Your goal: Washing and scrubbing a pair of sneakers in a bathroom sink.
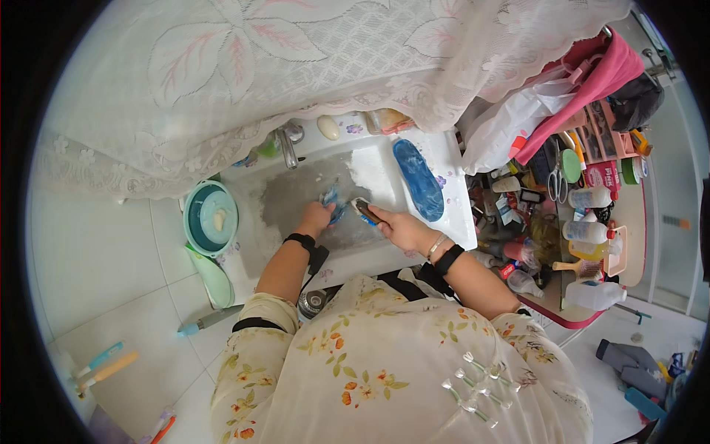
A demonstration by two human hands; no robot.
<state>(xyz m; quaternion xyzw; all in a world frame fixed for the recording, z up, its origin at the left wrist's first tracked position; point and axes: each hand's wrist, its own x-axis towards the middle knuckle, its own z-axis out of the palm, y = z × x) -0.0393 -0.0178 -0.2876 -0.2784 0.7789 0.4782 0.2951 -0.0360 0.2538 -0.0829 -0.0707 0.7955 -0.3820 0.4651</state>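
Observation:
In the white sink basin [377, 166], which holds cloudy grey water, my left hand [316, 217] grips a wet blue item [331, 197], partly under the water; its exact kind cannot be told. My right hand [402, 226] holds a scrubbing brush by its brown back [369, 212]. The brush has blue bristles with foam on them and lies just right of the blue item. A wet blue insole-shaped piece [418, 180] with suds on it rests on the sink's right rim. Beyond my left hand, the metal faucet [288, 149] reaches over the basin.
A teal basin [191, 219] with a smaller bowl stands left of the sink. An oval soap bar [328, 127] lies by the faucet. A lace curtain [344, 55] hangs over the far edge. Scissors [557, 180], bottles [588, 232] and other toiletries crowd the right-hand counter.

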